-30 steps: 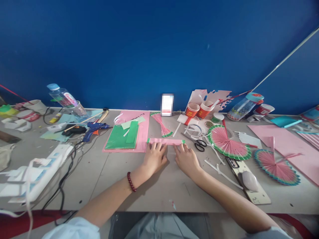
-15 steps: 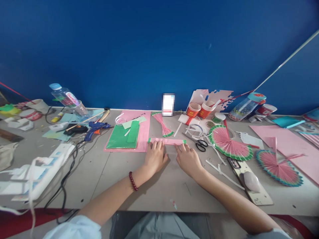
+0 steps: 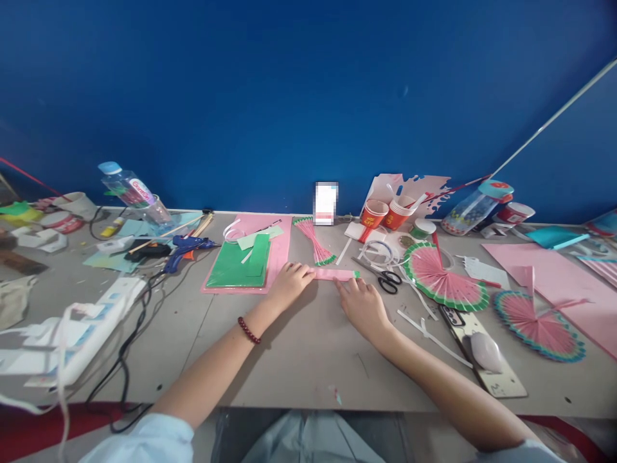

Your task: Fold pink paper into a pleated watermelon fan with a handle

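Observation:
A narrow folded pink paper strip (image 3: 332, 274) with a green tip at its right end lies flat on the grey table. My left hand (image 3: 290, 284) covers the strip's left end, fingers stretched along it. Close to the right end, my right hand (image 3: 365, 303) rests its fingertips on the near edge, fingers extended. Just behind the strip lies a pleated pink paper piece (image 3: 315, 242) with green ends, pinched in at the middle. Black-handled scissors (image 3: 389, 280) are to the right of my right hand.
Green paper sheets (image 3: 236, 267) lie on pink paper (image 3: 279, 231) at left, near a blue glue gun (image 3: 186, 249) and a power strip (image 3: 99, 328). On the right are pleated fans (image 3: 446, 283), a phone (image 3: 506, 379) and red paper cups (image 3: 375, 214).
My left hand has shifted left and slightly away from me, now covering the strip's left green end. My right hand has barely moved.

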A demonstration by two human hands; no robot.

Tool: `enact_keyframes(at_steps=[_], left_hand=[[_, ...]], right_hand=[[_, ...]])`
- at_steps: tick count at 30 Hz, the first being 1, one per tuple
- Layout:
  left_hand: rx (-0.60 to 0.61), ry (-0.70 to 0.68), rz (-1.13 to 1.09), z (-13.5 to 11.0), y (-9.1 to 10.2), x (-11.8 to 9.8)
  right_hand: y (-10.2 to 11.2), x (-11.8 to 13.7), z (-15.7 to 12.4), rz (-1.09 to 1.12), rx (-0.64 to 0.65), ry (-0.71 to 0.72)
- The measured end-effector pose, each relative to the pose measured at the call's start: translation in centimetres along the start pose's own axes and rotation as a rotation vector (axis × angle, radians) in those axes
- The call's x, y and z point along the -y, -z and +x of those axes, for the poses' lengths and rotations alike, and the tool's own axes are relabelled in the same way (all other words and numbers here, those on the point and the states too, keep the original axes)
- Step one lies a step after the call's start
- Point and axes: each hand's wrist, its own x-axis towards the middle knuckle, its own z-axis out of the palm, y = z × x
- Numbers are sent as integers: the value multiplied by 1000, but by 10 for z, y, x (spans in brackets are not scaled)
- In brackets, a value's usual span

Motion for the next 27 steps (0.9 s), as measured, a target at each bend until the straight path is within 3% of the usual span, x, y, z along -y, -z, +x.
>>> enact_keyframes(at_steps=[5,10,15,21,27], left_hand=[[-46,-98,43,4,-2,7],[-197,-96,15,4,-4,4],[-304,-47,-109,2,0,7],[-301,-10,-347,1,3,11],[-189,77,-556,0,10,9]], right_hand=[[-1,-10,4,65,-90,0],[-7,-25,12,160,-176,0],[-13,-41,18,486,-260,-9],[-18,-56,24,1006,-242,-49],[-30,-60,28,1218,-146,-171]])
